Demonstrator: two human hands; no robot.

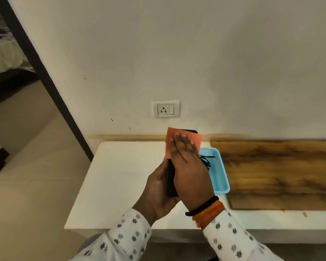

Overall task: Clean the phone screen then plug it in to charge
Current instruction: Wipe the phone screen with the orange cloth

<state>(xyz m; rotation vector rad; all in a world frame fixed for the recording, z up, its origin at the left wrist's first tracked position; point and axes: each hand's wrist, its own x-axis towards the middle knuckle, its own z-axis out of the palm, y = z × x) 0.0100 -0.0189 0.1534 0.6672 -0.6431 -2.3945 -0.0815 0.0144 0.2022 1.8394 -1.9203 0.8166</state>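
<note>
Left hand (159,187) grips the phone (171,178), held above the counter (120,176). Right hand (188,166), fingers straight, presses an orange cloth (184,138) flat on its screen. Blue basket (219,174) just beside; socket (166,109) on the wall.

From my remote seat I see both forearms in long white sleeves, left sleeve (128,232) at about 7 o'clock and right sleeve (231,240) at about 5 o'clock, each printed with small grey and black crosshatch diamond motifs. At the right wrist sit a black braided band (202,205) and, just below it, bundled orange threads (209,215).
</note>
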